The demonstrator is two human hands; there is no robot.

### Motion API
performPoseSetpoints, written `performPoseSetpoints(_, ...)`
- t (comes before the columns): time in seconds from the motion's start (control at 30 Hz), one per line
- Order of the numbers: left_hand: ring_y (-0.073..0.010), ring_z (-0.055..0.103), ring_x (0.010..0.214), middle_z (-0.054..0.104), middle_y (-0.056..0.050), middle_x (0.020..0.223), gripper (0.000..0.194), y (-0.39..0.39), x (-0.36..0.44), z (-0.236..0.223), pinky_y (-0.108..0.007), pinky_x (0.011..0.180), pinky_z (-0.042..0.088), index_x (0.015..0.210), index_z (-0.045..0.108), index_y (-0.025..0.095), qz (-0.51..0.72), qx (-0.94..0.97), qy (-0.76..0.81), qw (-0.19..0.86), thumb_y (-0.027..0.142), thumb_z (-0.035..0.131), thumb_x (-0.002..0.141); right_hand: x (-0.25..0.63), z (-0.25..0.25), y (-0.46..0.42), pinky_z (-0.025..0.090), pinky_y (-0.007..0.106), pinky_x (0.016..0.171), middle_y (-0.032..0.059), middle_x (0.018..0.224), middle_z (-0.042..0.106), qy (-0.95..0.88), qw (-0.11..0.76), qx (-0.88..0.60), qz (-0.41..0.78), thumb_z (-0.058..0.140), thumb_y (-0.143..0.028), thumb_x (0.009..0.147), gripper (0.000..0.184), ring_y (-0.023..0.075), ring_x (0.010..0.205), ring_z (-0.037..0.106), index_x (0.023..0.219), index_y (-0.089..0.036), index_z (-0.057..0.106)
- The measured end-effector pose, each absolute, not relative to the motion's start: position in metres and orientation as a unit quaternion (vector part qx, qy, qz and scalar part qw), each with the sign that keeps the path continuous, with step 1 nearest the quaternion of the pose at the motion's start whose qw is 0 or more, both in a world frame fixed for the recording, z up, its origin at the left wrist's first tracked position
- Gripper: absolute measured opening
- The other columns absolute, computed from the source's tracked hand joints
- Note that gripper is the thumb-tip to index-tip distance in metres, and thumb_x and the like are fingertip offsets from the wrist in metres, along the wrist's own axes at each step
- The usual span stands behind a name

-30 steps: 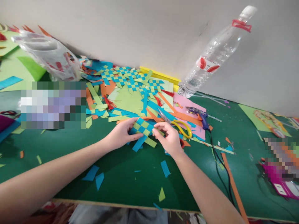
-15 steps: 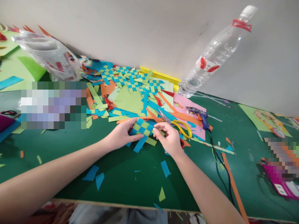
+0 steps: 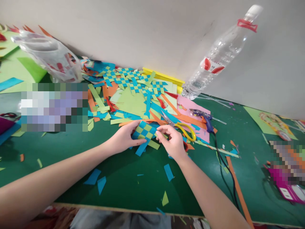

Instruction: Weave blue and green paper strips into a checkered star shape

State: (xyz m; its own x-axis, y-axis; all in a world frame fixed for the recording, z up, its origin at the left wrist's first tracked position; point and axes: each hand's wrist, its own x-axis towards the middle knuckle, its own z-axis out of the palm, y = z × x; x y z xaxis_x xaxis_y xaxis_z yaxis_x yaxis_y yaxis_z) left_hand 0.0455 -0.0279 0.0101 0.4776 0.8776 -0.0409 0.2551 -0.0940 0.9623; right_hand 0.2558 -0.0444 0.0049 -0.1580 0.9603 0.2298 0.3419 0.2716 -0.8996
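Note:
Between my hands is a small woven paper piece (image 3: 145, 131), a blue and light green checker with loose strip ends. My left hand (image 3: 124, 137) grips its left side, thumb across the front and the other fingers mostly behind. At the right edge, my right hand (image 3: 172, 140) pinches a strip end between thumb and fingertips. Yellow-handled scissors (image 3: 186, 130) lie just past my right hand, blades pointing up and left. Behind, similar woven pieces (image 3: 135, 81) are heaped on light green paper (image 3: 130, 103).
A tall plastic bottle (image 3: 214, 60) stands by the wall. A glue gun (image 3: 205, 117) rests on pink paper, its black cord (image 3: 225, 163) running toward the front edge. A plastic bag (image 3: 54, 57) stands at left. Paper scraps (image 3: 169, 172) dot the green table (image 3: 133, 190).
Hardly anything differs. The woven piece and my left fingers have shifted very slightly left, while both hands keep their hold.

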Motion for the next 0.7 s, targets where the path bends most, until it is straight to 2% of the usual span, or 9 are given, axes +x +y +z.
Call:
performPoseSetpoints(0.53, -0.0198, 0.062, 0.097, 0.062, -0.006, 0.111, 0.054, -0.0274, 0.0447, 0.0086, -0.034, 0.085, 0.052, 0.123, 0.046, 0.022, 0.299, 0.680, 0.410, 0.529, 0.032, 0.069, 0.075, 0.2561, 0.0038, -0.0444, 0.052, 0.028, 0.067, -0.0011, 0.068, 0.064, -0.675, 0.425, -0.488, 0.353, 0.057, -0.031, 0.085, 0.012, 0.0128, 0.062, 0.064, 0.091, -0.021, 0.058)
performPoseSetpoints(0.63, -0.0172, 0.062, 0.084, 0.062, -0.005, 0.102, 0.053, -0.0277, 0.0457, 0.0123, -0.029, 0.073, 0.052, 0.124, 0.047, 0.020, 0.298, 0.690, 0.424, 0.504, 0.035, 0.066, 0.077, 0.2560, 0.0041, -0.0445, 0.053, 0.029, 0.067, -0.0012, 0.067, 0.064, -0.675, 0.427, -0.487, 0.352, 0.057, -0.032, 0.084, 0.013, 0.0133, 0.062, 0.064, 0.091, -0.021, 0.058)
performPoseSetpoints(0.7, -0.0117, 0.054, 0.065, 0.058, -0.001, 0.083, 0.051, -0.0281, 0.0462, 0.0148, -0.023, 0.057, 0.047, 0.126, 0.046, 0.020, 0.291, 0.701, 0.446, 0.475, 0.037, 0.061, 0.081, 0.2560, 0.0040, -0.0447, 0.053, 0.029, 0.067, -0.0011, 0.067, 0.064, -0.675, 0.425, -0.489, 0.353, 0.057, -0.033, 0.084, 0.013, 0.0134, 0.062, 0.064, 0.091, -0.021, 0.058)
